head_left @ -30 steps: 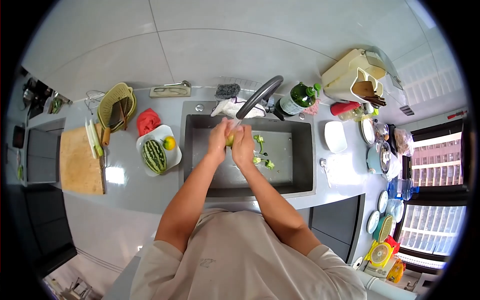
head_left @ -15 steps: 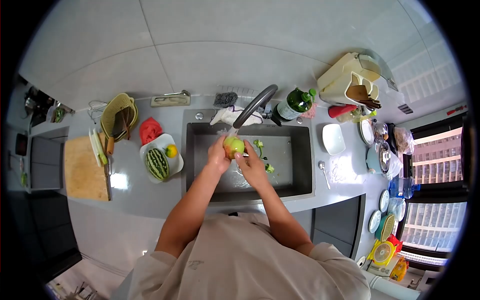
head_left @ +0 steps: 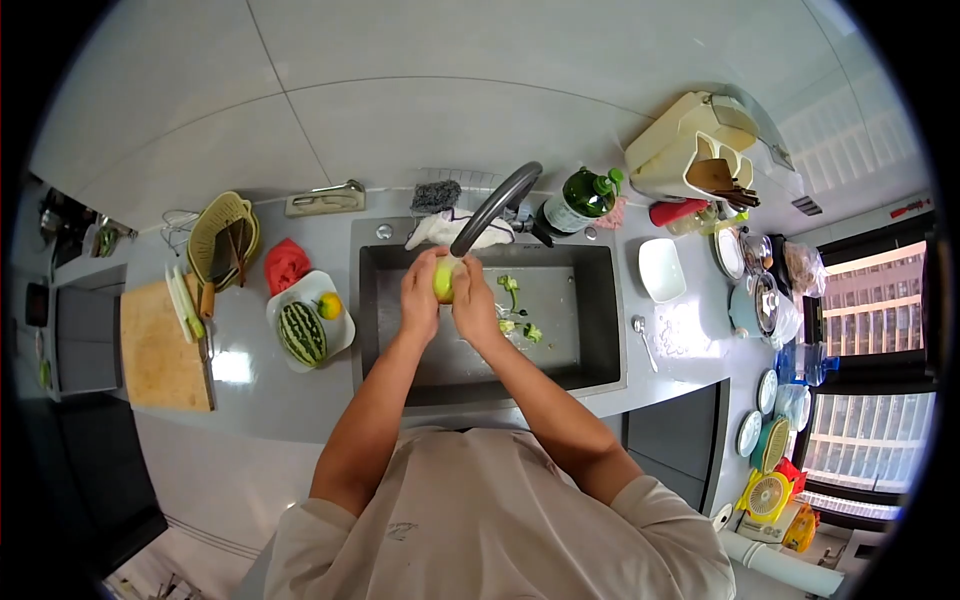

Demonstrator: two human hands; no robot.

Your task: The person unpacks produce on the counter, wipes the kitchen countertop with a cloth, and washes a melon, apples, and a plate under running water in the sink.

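Under the grey faucet (head_left: 497, 208), a yellow-green round fruit or vegetable (head_left: 443, 281) is held between both hands above the sink (head_left: 420, 385). My left hand (head_left: 420, 296) wraps its left side, fingers curved round it. On the other side my right hand (head_left: 473, 299) presses against it, fingers closed. Its lower side and part of its surface are hidden by the hands. Green vegetable scraps (head_left: 514, 325) lie on the sink floor to the right of my hands. A white cloth (head_left: 430, 232) rests on the sink's back edge, behind the hands.
Left of the sink are a white dish (head_left: 343, 330) with a striped green melon (head_left: 302, 334) and a small yellow fruit (head_left: 329, 305), a red bag (head_left: 286, 266), and a cutting board (head_left: 160, 350). To the right are a green bottle (head_left: 580, 200), a white bowl (head_left: 662, 270) and a spoon (head_left: 646, 342).
Half a second ago the fruit showed more openly, with my right hand lower beside it; now both hands close round it under the faucet. The view has shifted slightly.
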